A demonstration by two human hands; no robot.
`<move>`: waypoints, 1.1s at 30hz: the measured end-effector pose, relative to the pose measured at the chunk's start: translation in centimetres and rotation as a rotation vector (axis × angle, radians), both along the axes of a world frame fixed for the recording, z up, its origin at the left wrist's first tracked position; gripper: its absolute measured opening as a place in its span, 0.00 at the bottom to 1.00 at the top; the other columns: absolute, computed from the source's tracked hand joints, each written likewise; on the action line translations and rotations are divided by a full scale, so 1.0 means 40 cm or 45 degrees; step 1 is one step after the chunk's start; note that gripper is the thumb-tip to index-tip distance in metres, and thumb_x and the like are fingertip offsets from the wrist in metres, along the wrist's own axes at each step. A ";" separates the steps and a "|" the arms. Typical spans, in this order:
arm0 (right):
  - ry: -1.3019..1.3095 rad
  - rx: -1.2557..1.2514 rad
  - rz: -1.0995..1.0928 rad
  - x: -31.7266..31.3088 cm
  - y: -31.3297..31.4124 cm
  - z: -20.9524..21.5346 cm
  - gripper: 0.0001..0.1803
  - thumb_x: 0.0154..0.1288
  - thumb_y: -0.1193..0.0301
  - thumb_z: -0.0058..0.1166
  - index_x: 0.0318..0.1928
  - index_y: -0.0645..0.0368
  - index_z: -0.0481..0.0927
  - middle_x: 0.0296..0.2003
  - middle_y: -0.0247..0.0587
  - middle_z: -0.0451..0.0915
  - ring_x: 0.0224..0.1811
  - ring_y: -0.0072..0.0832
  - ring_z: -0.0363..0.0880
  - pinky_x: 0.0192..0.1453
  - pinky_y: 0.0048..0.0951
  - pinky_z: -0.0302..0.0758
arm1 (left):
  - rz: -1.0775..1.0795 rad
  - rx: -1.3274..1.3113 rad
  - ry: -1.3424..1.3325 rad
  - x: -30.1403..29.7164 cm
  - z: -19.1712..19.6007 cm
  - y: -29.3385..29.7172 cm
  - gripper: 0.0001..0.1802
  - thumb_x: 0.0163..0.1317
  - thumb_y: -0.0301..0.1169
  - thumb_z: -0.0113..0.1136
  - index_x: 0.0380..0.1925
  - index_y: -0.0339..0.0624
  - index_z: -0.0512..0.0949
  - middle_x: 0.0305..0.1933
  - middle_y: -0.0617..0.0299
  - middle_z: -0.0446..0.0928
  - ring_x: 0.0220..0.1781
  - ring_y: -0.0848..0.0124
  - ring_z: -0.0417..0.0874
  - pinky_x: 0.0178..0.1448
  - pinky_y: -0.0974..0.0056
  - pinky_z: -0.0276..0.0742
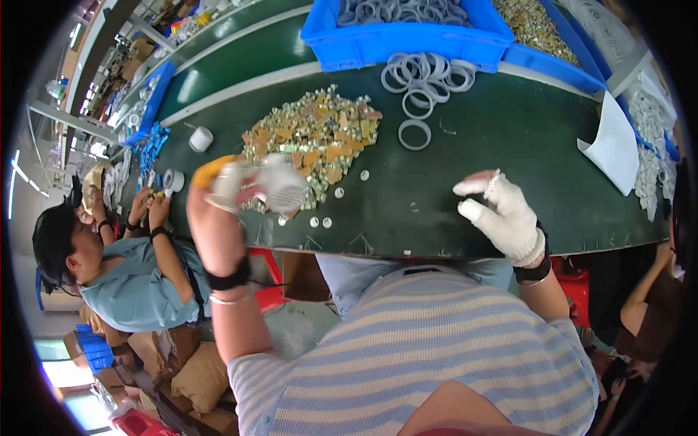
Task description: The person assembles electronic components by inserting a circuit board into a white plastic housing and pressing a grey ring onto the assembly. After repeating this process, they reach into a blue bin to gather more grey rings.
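Reaching over the green tabletop (472, 138), gloved hands work beside a heap of small brass fittings (313, 142): the blurred left hand (243, 185) seemingly pinching one light, hard, slippery piece, best gripped by its sides, the right hand (505, 211) spread empty.

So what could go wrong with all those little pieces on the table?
The small white caps lie close to the table edge, so a sweep of the blurred left hand might knock them off. The heaped pile of brass pieces could also spread into the grey rings nearby.
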State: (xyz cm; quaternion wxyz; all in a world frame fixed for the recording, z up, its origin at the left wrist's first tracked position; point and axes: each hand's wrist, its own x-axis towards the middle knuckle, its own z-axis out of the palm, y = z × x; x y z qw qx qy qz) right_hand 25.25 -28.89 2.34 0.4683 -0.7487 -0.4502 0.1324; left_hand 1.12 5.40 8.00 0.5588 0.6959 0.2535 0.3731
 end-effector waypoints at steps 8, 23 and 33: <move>-0.294 -0.184 0.040 0.059 -0.026 0.004 0.15 0.64 0.62 0.70 0.46 0.56 0.89 0.45 0.45 0.88 0.50 0.45 0.84 0.59 0.42 0.78 | 0.314 0.708 0.576 -0.064 -0.069 0.218 0.35 0.74 0.36 0.67 0.76 0.36 0.66 0.68 0.45 0.78 0.66 0.54 0.82 0.68 0.52 0.78; -1.024 -0.869 -0.160 0.679 0.380 0.134 0.36 0.54 0.60 0.74 0.64 0.56 0.82 0.60 0.52 0.85 0.63 0.51 0.83 0.66 0.51 0.81 | 0.162 0.966 0.518 0.001 -0.333 -0.231 0.35 0.66 0.32 0.72 0.71 0.37 0.72 0.81 0.51 0.64 0.86 0.38 0.53 0.84 0.37 0.54; -0.911 -1.247 -0.124 0.728 0.431 0.132 0.39 0.57 0.69 0.75 0.71 0.57 0.78 0.64 0.48 0.84 0.66 0.49 0.83 0.68 0.47 0.81 | 0.716 2.146 0.882 0.078 0.263 -0.051 0.26 0.70 0.38 0.67 0.67 0.51 0.80 0.74 0.64 0.75 0.86 0.56 0.61 0.85 0.30 0.39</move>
